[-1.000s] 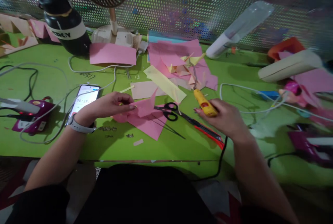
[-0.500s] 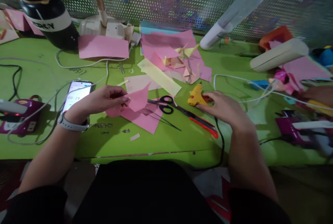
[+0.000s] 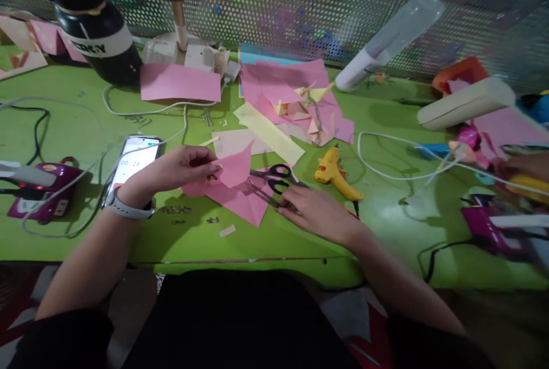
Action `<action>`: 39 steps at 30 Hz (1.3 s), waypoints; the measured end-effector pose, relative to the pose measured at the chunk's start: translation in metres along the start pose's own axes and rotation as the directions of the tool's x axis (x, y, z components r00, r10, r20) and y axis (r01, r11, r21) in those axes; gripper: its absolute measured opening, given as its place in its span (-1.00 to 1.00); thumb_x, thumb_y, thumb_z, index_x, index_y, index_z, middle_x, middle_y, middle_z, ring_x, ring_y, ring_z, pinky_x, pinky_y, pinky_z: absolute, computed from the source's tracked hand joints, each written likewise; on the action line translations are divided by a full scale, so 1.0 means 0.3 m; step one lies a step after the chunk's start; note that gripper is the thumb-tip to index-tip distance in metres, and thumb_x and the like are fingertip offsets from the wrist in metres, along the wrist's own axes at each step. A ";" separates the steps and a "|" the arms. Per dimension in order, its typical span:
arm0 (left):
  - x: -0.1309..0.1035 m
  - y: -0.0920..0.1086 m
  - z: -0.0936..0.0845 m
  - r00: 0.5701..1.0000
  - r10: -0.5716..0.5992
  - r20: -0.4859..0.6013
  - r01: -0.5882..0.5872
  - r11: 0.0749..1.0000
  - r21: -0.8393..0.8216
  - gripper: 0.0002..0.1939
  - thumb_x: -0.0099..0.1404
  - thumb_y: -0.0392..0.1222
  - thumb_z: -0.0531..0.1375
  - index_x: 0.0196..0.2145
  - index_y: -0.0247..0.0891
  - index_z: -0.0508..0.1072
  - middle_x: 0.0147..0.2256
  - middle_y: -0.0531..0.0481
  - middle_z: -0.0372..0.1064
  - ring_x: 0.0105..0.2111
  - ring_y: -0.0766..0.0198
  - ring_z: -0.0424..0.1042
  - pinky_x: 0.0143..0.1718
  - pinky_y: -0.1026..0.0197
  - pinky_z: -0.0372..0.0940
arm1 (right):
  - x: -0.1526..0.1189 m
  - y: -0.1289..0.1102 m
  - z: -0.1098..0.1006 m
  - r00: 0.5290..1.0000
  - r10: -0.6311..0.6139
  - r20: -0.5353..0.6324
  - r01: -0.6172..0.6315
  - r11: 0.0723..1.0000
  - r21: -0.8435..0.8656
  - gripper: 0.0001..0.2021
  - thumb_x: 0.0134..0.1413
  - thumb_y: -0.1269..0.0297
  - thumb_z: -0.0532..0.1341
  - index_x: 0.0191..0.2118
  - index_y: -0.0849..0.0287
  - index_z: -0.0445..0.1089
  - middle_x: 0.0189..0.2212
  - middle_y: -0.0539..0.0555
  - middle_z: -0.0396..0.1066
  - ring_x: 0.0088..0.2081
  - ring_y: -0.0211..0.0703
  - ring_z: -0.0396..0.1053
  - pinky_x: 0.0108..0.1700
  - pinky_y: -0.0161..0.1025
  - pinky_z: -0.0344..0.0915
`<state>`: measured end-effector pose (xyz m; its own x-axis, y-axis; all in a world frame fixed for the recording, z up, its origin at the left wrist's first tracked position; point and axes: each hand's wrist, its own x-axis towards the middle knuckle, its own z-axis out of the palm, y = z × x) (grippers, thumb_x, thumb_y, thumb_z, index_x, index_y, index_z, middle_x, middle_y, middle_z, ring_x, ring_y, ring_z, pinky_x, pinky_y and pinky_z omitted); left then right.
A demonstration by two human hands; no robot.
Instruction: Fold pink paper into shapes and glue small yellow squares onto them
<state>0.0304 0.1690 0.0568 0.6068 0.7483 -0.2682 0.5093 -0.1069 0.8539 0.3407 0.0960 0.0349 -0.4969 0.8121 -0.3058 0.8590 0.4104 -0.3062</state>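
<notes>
My left hand (image 3: 184, 167) pinches a folded piece of pink paper (image 3: 235, 167) above the table. Over the tweezers (image 3: 261, 193), beside the black-handled scissors (image 3: 278, 171), is my right hand (image 3: 311, 209); its fingers are bent at the tweezers' rear end, and their grip is partly hidden. A flat pink sheet (image 3: 246, 209) lies under the tweezers. The yellow glue gun (image 3: 337, 173) rests on the table beyond my right hand, apart from it. My right hand covers most of the red cutter.
A phone (image 3: 132, 160) lies by my left wrist. Behind are a black bottle (image 3: 103, 43), a fan (image 3: 180, 34) and pink and yellow paper pieces (image 3: 270, 129). White cables cross the green table (image 3: 193, 246). Another person's hand (image 3: 527, 169) shows at the right edge.
My right hand has let go of the yellow glue gun and moved left to the tweezers. My left hand still holds the pink paper. The view has shifted slightly.
</notes>
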 end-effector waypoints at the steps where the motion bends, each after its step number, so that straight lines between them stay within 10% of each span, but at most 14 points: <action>1: -0.001 -0.001 0.001 1.000 -0.002 0.000 0.002 1.000 0.004 -0.65 0.35 0.10 0.16 -0.22 -0.26 0.50 -0.35 -0.02 0.46 -0.40 0.32 0.38 -0.42 0.29 0.21 | 0.002 0.009 -0.002 1.000 0.030 0.004 -0.031 0.994 0.108 -0.83 0.25 0.22 0.14 -0.31 0.18 0.36 -0.34 0.17 0.47 -0.30 0.02 0.47 -0.29 -0.11 0.30; 7: -0.001 -0.005 0.001 1.000 0.008 0.002 -0.008 1.000 0.002 -0.64 0.36 0.09 0.15 -0.27 -0.29 0.49 -0.41 0.00 0.40 -0.45 0.34 0.32 -0.48 0.31 0.17 | 0.017 0.056 0.011 0.959 0.202 0.198 -0.274 0.483 0.831 -0.66 0.01 0.14 0.34 -0.17 0.17 0.28 -0.46 -0.02 0.45 -0.49 -0.18 0.50 -0.43 -0.23 0.41; 11: 0.002 -0.018 0.000 1.000 0.024 0.004 -0.024 1.000 -0.015 -0.67 0.36 0.06 0.15 -0.26 -0.30 0.49 -0.39 -0.01 0.42 -0.44 0.33 0.35 -0.47 0.31 0.18 | 0.026 0.079 0.032 0.977 0.178 0.115 -0.169 0.333 0.928 -0.50 0.02 0.22 0.35 0.09 0.18 0.30 -0.52 -0.08 0.46 -0.55 -0.21 0.49 -0.46 -0.25 0.45; 20: 0.003 -0.020 -0.003 1.000 0.018 0.012 -0.017 0.998 -0.054 -0.69 0.35 0.03 0.16 -0.25 -0.29 0.50 -0.37 -0.01 0.45 -0.40 0.31 0.39 -0.43 0.30 0.23 | 0.009 0.029 -0.017 0.953 0.238 -0.187 0.164 0.113 0.980 -0.77 -0.05 0.15 0.45 -0.24 0.11 0.61 -0.43 0.08 0.61 -0.52 -0.16 0.56 -0.42 -0.26 0.54; 23: 0.002 -0.012 -0.003 1.000 0.007 0.008 -0.007 0.999 -0.046 -0.68 0.35 0.05 0.17 -0.25 -0.30 0.50 -0.36 -0.01 0.45 -0.39 0.30 0.40 -0.42 0.29 0.24 | 0.013 0.011 -0.015 0.907 0.312 -0.282 0.254 0.126 0.959 -0.77 0.05 0.06 0.38 -0.24 0.08 0.62 -0.61 0.01 0.53 -0.74 -0.27 0.37 -0.70 -0.37 0.36; 26: 0.002 -0.008 -0.002 1.000 0.000 0.007 0.000 1.000 -0.029 -0.66 0.34 0.07 0.17 -0.26 -0.30 0.49 -0.37 -0.01 0.44 -0.40 0.30 0.39 -0.43 0.29 0.22 | 0.025 0.010 -0.004 0.890 0.280 -0.359 0.262 0.332 0.906 -0.78 0.13 0.10 0.33 -0.20 0.09 0.62 -0.74 -0.08 0.39 -0.83 -0.37 0.18 -0.83 -0.44 0.11; 31: 0.004 -0.017 0.000 1.000 -0.003 0.011 0.003 1.000 -0.021 -0.63 0.36 0.09 0.15 -0.26 -0.31 0.49 -0.39 0.00 0.41 -0.41 0.31 0.36 -0.43 0.29 0.20 | 0.063 0.006 0.003 0.836 0.006 -0.549 0.366 0.739 0.566 -0.88 0.11 0.25 0.34 -0.26 0.09 0.64 -0.41 0.07 0.60 -0.41 -0.20 0.53 -0.36 -0.28 0.49; 35: 0.008 -0.030 -0.002 1.000 0.010 0.006 -0.010 1.000 0.020 -0.63 0.37 0.10 0.13 -0.27 -0.29 0.48 -0.40 0.01 0.40 -0.42 0.31 0.36 -0.44 0.29 0.20 | 0.075 0.010 -0.010 0.880 -0.172 -0.442 0.394 0.785 0.478 -0.83 0.13 0.23 0.35 -0.15 0.03 0.62 -0.27 0.04 0.63 -0.27 -0.17 0.58 -0.19 -0.26 0.49; 39: 0.011 -0.039 -0.002 0.999 0.034 0.004 -0.034 0.999 0.019 -0.65 0.37 0.09 0.13 -0.26 -0.27 0.48 -0.39 0.01 0.42 -0.41 0.30 0.37 -0.43 0.29 0.22 | 0.091 0.040 -0.047 0.906 0.075 -0.416 0.246 0.708 0.662 -0.80 0.11 0.13 0.35 -0.18 0.07 0.61 -0.29 0.05 0.63 -0.30 -0.14 0.59 -0.29 -0.26 0.53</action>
<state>0.0261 0.1731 0.0461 0.6261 0.7416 -0.2409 0.5001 -0.1449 0.8538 0.3391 0.1288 0.0355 -0.3347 0.9393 0.0755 0.4049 0.2157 -0.8886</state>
